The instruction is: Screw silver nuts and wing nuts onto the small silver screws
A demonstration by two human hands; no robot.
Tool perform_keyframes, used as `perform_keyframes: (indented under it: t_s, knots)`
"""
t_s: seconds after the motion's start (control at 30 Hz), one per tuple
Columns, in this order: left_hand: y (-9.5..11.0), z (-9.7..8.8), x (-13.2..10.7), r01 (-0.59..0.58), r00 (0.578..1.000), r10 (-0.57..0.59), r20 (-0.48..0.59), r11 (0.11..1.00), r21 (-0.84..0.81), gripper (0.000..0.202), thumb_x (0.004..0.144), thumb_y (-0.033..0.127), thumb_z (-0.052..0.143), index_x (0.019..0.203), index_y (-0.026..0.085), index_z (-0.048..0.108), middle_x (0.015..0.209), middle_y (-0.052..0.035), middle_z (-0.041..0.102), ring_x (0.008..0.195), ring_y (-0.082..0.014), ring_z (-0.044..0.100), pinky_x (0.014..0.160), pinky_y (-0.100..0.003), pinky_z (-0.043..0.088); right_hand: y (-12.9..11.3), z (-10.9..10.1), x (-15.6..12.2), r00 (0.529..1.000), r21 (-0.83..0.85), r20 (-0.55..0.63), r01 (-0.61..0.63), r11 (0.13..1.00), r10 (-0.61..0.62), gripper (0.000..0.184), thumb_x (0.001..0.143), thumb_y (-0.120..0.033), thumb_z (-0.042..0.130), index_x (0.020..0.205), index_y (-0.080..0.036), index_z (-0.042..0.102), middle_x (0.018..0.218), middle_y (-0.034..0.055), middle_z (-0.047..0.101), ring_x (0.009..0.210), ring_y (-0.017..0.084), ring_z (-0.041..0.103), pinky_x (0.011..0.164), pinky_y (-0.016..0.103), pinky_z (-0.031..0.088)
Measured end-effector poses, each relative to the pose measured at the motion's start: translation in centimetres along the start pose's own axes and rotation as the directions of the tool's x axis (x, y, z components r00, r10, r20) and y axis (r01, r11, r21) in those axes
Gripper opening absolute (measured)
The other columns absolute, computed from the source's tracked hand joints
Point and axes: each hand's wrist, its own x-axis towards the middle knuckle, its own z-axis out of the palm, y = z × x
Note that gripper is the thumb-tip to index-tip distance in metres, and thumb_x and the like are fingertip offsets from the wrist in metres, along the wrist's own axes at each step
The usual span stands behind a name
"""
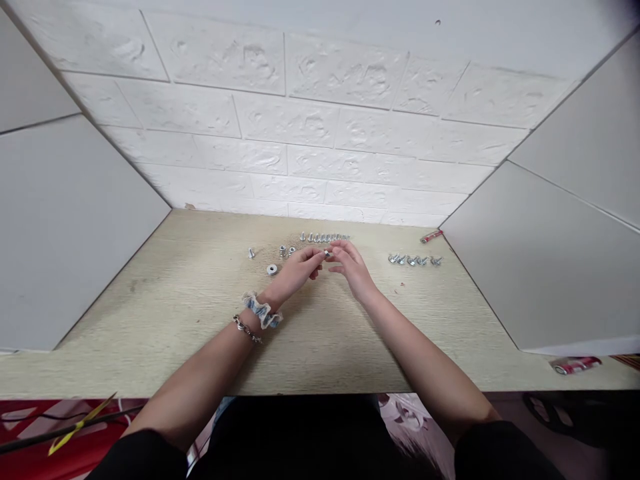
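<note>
Over the middle of the table, my left hand (299, 265) pinches a small shiny metal fastener (327, 253) between thumb and fingers; its exact shape is mostly covered. My right hand (353, 268) meets it from the other side, fingertips at the same piece and the lower fingers somewhat spread. Just left of my left hand stand two metal nuts (283, 251), and closer to me lies a round flanged nut (271, 270). A single bolt (251, 253) is farther left. Behind my hands runs a row of several bolts (323, 238), partly hidden by my right fingers.
Several bolts with washers (413, 261) form a row to the right. One red battery (431, 236) lies by the right panel (550, 253), another red battery (577, 365) near the front edge. A white brick-patterned wall (310, 160) closes the back; a grey panel (75, 227) bounds the left.
</note>
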Motion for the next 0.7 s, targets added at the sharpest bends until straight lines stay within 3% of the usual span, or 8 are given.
perform_keyframes:
  t_s: [0.13, 0.23, 0.33, 0.5, 0.6, 0.7]
  knots:
    - [-0.4, -0.1, 0.0, -0.153, 0.975, 0.2, -0.093, 0.916, 0.37, 0.022, 0.084, 0.035, 0.047, 0.08, 0.017, 0.059, 0.063, 0.001, 0.054, 0.061, -0.0123, 0.05, 0.061, -0.026, 0.041, 0.2, 0.1, 0.0, 0.993, -0.165, 0.077, -0.079, 0.983, 0.093, 0.059, 0.074, -0.071, 0.038, 0.049, -0.018, 0.045, 0.045, -0.0008, 0.047, 0.047, 0.011, 0.049, 0.052, 0.025, 0.041]
    - [-0.7, -0.1, -0.1, -0.288, 0.938, 0.346, 0.0, 0.778, 0.558, 0.021, 0.087, 0.031, 0.044, 0.085, 0.018, 0.06, 0.072, -0.001, 0.059, 0.07, -0.0141, 0.054, 0.069, -0.028, 0.042, 0.1, 0.2, -0.2, 0.983, -0.232, 0.14, -0.086, 0.969, 0.121, 0.069, 0.073, -0.078, 0.024, 0.041, -0.019, 0.04, 0.037, -0.0004, 0.04, 0.041, 0.011, 0.046, 0.051, 0.027, 0.041]
    - [-1.0, -0.2, -0.1, -0.379, 0.906, 0.411, 0.098, 0.689, 0.618, 0.021, 0.09, 0.028, 0.041, 0.089, 0.018, 0.06, 0.081, -0.0033, 0.061, 0.077, -0.0153, 0.056, 0.073, -0.029, 0.042, 0.0, 0.2, -0.3, 0.98, -0.279, 0.155, -0.075, 0.957, 0.122, 0.07, 0.074, -0.078, 0.021, 0.039, -0.02, 0.038, 0.036, -0.0009, 0.036, 0.04, 0.011, 0.044, 0.05, 0.026, 0.039]
    - [-1.2, -0.6, 0.0, -0.449, 0.878, 0.433, 0.204, 0.597, 0.665, 0.023, 0.091, 0.029, 0.039, 0.096, 0.019, 0.059, 0.087, -0.0055, 0.062, 0.081, -0.0173, 0.056, 0.074, -0.031, 0.043, 0.3, 0.3, -0.2, 0.981, -0.249, 0.137, -0.1, 0.963, 0.137, 0.061, 0.072, -0.075, 0.036, 0.043, -0.021, 0.034, 0.04, -0.0036, 0.033, 0.039, 0.009, 0.035, 0.045, 0.026, 0.034]
    - [-1.2, -0.7, -0.1, -0.44, 0.885, 0.42, 0.202, 0.613, 0.656, 0.023, 0.091, 0.028, 0.039, 0.096, 0.019, 0.059, 0.087, -0.005, 0.063, 0.081, -0.0172, 0.056, 0.074, -0.031, 0.044, 0.3, 0.4, -0.3, 0.993, -0.306, 0.095, -0.033, 0.951, 0.065, 0.053, 0.074, -0.07, 0.04, 0.054, -0.021, 0.044, 0.046, -0.0034, 0.039, 0.044, 0.011, 0.038, 0.047, 0.026, 0.034]
    - [-1.0, -0.7, 0.0, -0.408, 0.901, 0.404, 0.158, 0.666, 0.625, 0.023, 0.091, 0.03, 0.039, 0.093, 0.019, 0.059, 0.083, -0.0036, 0.063, 0.075, -0.0159, 0.056, 0.071, -0.029, 0.043, 0.0, 0.6, -0.8, 0.993, -0.434, 0.044, 0.114, 0.893, -0.105, 0.042, 0.08, -0.059, 0.041, 0.065, -0.021, 0.048, 0.056, -0.003, 0.046, 0.055, 0.012, 0.044, 0.054, 0.025, 0.035]
